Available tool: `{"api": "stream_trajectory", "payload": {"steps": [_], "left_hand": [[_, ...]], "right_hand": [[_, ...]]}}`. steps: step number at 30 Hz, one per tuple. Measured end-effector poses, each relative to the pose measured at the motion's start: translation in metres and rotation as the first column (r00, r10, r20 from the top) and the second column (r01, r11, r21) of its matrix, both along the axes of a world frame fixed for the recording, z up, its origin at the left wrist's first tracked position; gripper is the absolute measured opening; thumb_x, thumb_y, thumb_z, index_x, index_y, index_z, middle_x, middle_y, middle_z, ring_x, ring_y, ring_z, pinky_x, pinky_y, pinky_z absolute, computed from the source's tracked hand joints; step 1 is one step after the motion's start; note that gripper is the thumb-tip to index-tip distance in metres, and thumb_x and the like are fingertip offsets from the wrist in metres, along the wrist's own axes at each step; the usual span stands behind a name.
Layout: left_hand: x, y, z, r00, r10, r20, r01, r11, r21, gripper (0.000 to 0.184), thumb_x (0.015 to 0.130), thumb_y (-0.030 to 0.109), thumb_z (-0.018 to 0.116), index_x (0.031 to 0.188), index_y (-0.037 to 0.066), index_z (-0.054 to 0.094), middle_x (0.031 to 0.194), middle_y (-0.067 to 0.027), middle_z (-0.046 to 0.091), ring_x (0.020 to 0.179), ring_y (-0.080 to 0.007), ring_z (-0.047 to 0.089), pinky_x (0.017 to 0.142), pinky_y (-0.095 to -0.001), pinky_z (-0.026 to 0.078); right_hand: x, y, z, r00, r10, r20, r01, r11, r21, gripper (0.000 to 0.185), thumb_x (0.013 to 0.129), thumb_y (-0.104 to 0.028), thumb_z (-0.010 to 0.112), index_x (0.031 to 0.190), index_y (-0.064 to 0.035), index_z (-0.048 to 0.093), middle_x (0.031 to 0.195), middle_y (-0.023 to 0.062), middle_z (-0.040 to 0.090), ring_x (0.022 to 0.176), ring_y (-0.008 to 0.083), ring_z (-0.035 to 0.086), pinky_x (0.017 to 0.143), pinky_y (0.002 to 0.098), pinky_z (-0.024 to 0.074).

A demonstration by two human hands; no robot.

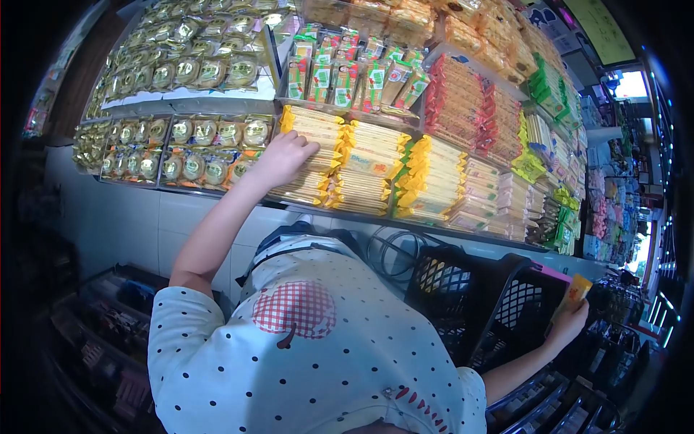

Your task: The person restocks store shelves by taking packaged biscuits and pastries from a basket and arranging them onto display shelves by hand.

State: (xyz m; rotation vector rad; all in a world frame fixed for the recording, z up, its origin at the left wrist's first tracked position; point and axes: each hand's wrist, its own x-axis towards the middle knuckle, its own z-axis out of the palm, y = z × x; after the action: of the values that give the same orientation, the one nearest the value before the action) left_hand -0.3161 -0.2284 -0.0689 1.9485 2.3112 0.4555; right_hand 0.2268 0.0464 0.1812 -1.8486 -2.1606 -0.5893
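My left hand [288, 160] rests on a row of yellow-wrapped flat snack packets [307, 128] at the front of the display. Its fingers lie on the packets, partly folded; I see no packet lifted in it. At the far right, my right hand [570, 322] is closed around a yellow snack packet [577, 291], held upright beside a black plastic basket [506, 307]. More yellow packets [372, 163] stand packed side by side to the right of my left hand.
Round wrapped pastries [210, 132] fill trays to the left. Behind are green-and-red packets [343, 83]; red-wrapped packets [463, 101] stand to the right. Clear dividers separate the rows. White tiles [195, 231] face the counter below, and dark crates [108, 318] stand at the lower left.
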Motion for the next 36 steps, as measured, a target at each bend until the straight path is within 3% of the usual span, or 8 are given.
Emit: {"api": "stream_trajectory", "payload": {"steps": [4, 6, 10, 14, 17, 20, 26, 36], "left_hand": [[0.003, 0.001, -0.012, 1.0, 0.023, 0.004, -0.023, 0.999, 0.024, 0.043, 0.065, 0.01, 0.063, 0.107, 0.009, 0.055, 0.095, -0.0112, 0.054, 0.094, -0.0278, 0.052, 0.081, -0.0392, 0.041], [0.001, 0.0, -0.017, 0.983, 0.004, -0.181, 0.026, 0.986, 0.163, 0.049, 0.067, 0.015, 0.063, 0.115, 0.013, 0.054, 0.11, -0.0122, 0.051, 0.105, -0.0273, 0.048, 0.089, -0.0389, 0.037], [-0.003, -0.008, -0.028, 0.969, 0.032, -0.246, 0.016, 0.981, 0.192, 0.051, 0.07, 0.022, 0.063, 0.12, 0.018, 0.052, 0.119, -0.0125, 0.048, 0.114, -0.0279, 0.044, 0.096, -0.0409, 0.032], [-0.004, -0.03, -0.014, 0.97, 0.18, -0.165, -0.134, 0.957, 0.256, 0.047, 0.081, 0.03, 0.059, 0.126, 0.02, 0.048, 0.126, -0.0139, 0.042, 0.12, -0.0321, 0.036, 0.099, -0.0456, 0.027], [-0.003, -0.06, -0.012, 0.859, 0.484, 0.165, -0.51, 0.787, 0.347, 0.046, 0.083, 0.021, 0.053, 0.128, 0.015, 0.044, 0.127, -0.0145, 0.041, 0.12, -0.0336, 0.033, 0.101, -0.0459, 0.022], [0.006, -0.085, -0.011, 0.811, 0.434, 0.393, -0.571, 0.735, 0.366, 0.052, 0.082, 0.023, 0.056, 0.129, 0.009, 0.041, 0.129, -0.0151, 0.04, 0.12, -0.0352, 0.032, 0.101, -0.0468, 0.022], [0.027, -0.085, -0.033, 0.817, 0.467, 0.338, -0.544, 0.819, 0.184, 0.066, 0.078, 0.03, 0.062, 0.133, 0.008, 0.034, 0.137, -0.015, 0.031, 0.127, -0.0351, 0.025, 0.102, -0.0472, 0.02], [0.043, -0.052, -0.022, 0.826, 0.5, 0.261, -0.556, 0.802, 0.221, 0.074, 0.076, 0.021, 0.064, 0.135, 0.001, 0.025, 0.135, -0.0211, 0.03, 0.125, -0.0396, 0.027, 0.102, -0.0487, 0.02]], "right_hand": [[-0.118, -0.065, 0.023, 0.869, 0.311, -0.386, -0.329, 0.944, 0.02, 0.029, 0.089, -0.009, 0.05, 0.116, 0.0028, 0.05, 0.103, 0.0147, 0.058, 0.097, 0.0222, 0.057, 0.082, 0.0305, 0.0458], [-0.165, -0.088, 0.015, 0.741, 0.493, -0.456, -0.564, 0.826, -0.022, 0.027, 0.089, -0.005, 0.05, 0.115, 0.0033, 0.05, 0.1, 0.0118, 0.058, 0.095, 0.0166, 0.055, 0.079, 0.0262, 0.0458], [-0.268, -0.124, -0.004, 0.436, 0.866, -0.245, -0.893, 0.381, -0.241, 0.033, 0.078, 0.006, 0.054, 0.11, 0.0001, 0.052, 0.097, 0.0153, 0.057, 0.088, 0.0264, 0.056, 0.079, 0.0357, 0.0434], [-0.346, -0.132, -0.083, 0.179, 0.896, -0.405, -0.909, -0.007, -0.417, 0.041, 0.068, 0.004, 0.051, 0.109, 0.0, 0.048, 0.089, 0.0143, 0.055, 0.091, 0.0301, 0.054, 0.077, 0.0387, 0.0412], [-0.395, -0.143, -0.155, 0.028, 0.901, -0.432, -0.866, -0.194, -0.461, 0.029, 0.069, 0.002, 0.05, 0.098, 0.001, 0.05, 0.085, 0.0151, 0.056, 0.086, 0.0316, 0.055, 0.074, 0.0388, 0.0422], [-0.428, -0.16, -0.208, 0.013, 0.826, -0.563, -0.886, -0.251, -0.39, 0.024, 0.07, 0.001, 0.05, 0.093, 0.0, 0.051, 0.082, 0.0154, 0.057, 0.083, 0.0303, 0.057, 0.071, 0.0388, 0.043], [-0.434, -0.177, -0.262, -0.065, 0.931, -0.36, -0.952, -0.166, -0.258, 0.023, 0.071, -0.01, 0.052, 0.093, -0.0029, 0.054, 0.088, 0.0122, 0.054, 0.082, 0.0267, 0.055, 0.071, 0.0354, 0.0418], [-0.402, -0.171, -0.223, 0.1, 0.918, -0.385, -0.994, 0.105, -0.008, 0.017, 0.072, -0.016, 0.057, 0.087, -0.0071, 0.056, 0.086, 0.0065, 0.053, 0.086, 0.0211, 0.053, 0.074, 0.0339, 0.0402]]}}
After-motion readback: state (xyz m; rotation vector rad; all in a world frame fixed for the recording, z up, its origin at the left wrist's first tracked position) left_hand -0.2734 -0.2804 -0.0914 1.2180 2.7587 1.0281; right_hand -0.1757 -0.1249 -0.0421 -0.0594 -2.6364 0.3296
